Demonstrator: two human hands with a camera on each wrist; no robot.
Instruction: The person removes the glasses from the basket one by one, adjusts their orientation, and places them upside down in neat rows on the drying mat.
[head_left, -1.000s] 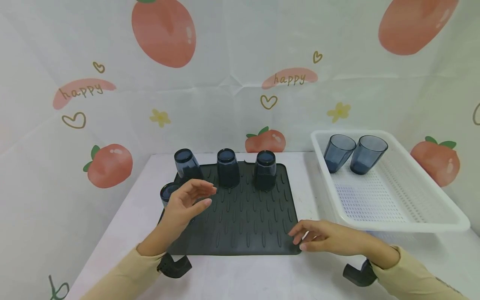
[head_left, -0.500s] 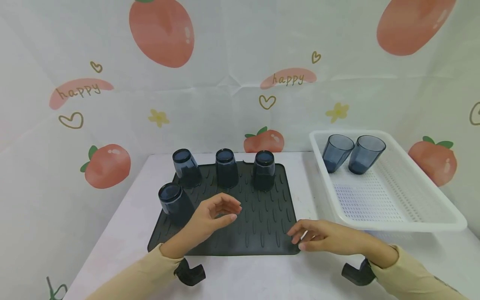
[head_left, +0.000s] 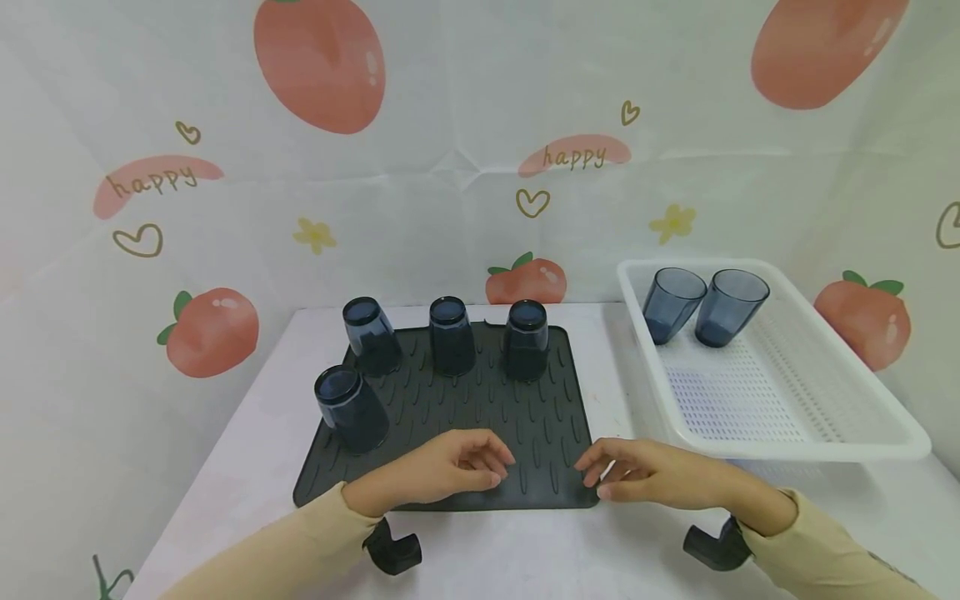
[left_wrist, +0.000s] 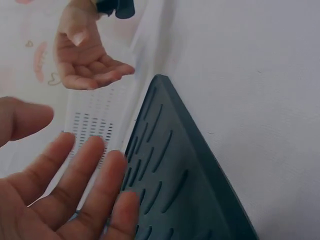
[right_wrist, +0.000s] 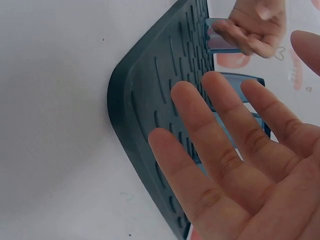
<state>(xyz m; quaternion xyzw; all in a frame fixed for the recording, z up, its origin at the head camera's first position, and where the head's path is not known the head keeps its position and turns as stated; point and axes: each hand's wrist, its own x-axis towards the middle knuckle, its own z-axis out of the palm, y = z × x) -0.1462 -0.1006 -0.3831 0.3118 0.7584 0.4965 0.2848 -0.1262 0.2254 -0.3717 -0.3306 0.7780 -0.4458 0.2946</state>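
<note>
My left hand (head_left: 457, 467) hovers over the front middle of a dark ribbed drying mat (head_left: 480, 408), fingers loosely bent and holding nothing. By the mat's front right corner is my right hand (head_left: 648, 475), its fingers relaxed and nothing in them. Upside down on the mat stand several blue-tinted glasses: one at the left (head_left: 352, 408), one at the back left (head_left: 372, 337), one at the back middle (head_left: 452, 337) and one farther right (head_left: 527, 342). In the left wrist view, the left fingers (left_wrist: 90, 185) spread loosely beside the mat's edge.
A white plastic basket (head_left: 840, 450) with a perforated bottom stands at the right. Two blue-tinted glasses, one at its left wall (head_left: 672, 308) and one beside that (head_left: 729, 308), lean inside, mouths up. A fruit-patterned cloth (head_left: 420, 167) hangs behind the white table (head_left: 540, 554).
My left hand has moved from beside the left glass toward the right and front of the mat, uncovering that glass. The right hand has stayed in place.
</note>
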